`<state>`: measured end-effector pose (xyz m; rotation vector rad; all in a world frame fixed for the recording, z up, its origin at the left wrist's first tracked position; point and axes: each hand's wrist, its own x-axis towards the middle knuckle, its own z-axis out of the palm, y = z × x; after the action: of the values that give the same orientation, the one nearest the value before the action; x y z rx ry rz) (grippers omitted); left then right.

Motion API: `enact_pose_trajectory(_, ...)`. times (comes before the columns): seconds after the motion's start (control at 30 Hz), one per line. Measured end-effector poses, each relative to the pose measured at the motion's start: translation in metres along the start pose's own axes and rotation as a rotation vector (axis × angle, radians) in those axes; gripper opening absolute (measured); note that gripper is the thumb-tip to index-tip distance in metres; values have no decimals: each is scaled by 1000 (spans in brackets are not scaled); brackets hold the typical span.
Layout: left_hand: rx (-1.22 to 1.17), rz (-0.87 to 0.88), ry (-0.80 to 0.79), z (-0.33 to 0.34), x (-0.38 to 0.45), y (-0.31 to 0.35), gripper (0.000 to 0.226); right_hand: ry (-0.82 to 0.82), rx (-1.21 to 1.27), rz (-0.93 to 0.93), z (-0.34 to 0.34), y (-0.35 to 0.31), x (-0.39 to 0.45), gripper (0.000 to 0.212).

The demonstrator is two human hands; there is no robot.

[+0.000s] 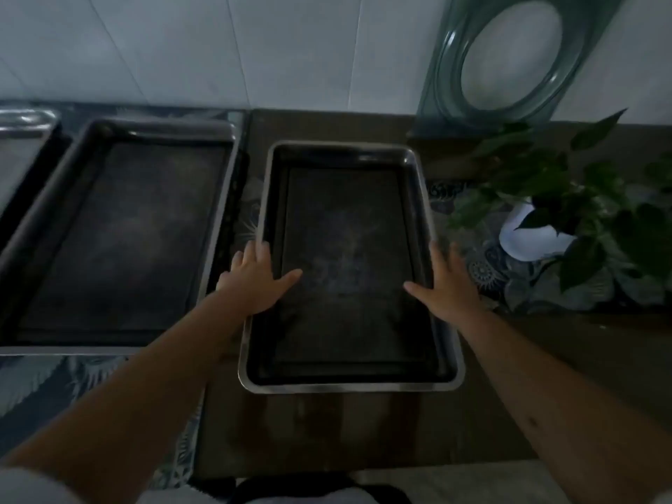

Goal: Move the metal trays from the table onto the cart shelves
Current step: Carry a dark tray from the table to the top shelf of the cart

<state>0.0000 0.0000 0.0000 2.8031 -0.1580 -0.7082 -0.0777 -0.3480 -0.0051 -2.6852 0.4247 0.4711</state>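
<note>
A deep rectangular metal tray lies lengthwise on the brown table in front of me. My left hand grips its left rim, with the fingers outside and the thumb inside. On the opposite rim, my right hand holds on the same way. A larger metal tray rests to the left on a patterned cloth. Only a corner of a third metal tray shows at the far left. No cart is in view.
A leafy plant in a white pot stands close to the right of the held tray. A green plastic frame with an oval hole leans against the white tiled wall behind.
</note>
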Motion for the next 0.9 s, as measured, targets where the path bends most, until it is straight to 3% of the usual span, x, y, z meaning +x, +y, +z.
enact_pose_trajectory(0.13, -250, -64, 106, 21, 27, -6, 102, -40, 298, 192, 16, 10, 22, 103)
enact_pose_trajectory(0.23, -478, -119, 271, 37, 35, -7, 94, 98, 412, 241, 31, 11, 31, 92)
enact_pose_trajectory(0.3, -510, -183, 323, 40, 39, -6, 85, 195, 508, 330, 36, 14, 36, 76)
enact_pose_trajectory(0.4, -616, -331, 319, 41, 49, -4, 65, 278, 589, 392, 41, 19, 42, 44)
enact_pose_trajectory(0.57, -761, -479, 251, 33, 59, -13, 58, 173, 839, 499, 36, 35, 56, 47)
enact_pose_trajectory(0.67, -813, -476, 244, 24, 47, -11, 55, 47, 891, 437, 23, 43, 57, 41)
enact_pose_trajectory(0.9, -1012, -545, 398, 18, -44, -5, 48, 112, 847, 177, -32, 40, 15, 33)
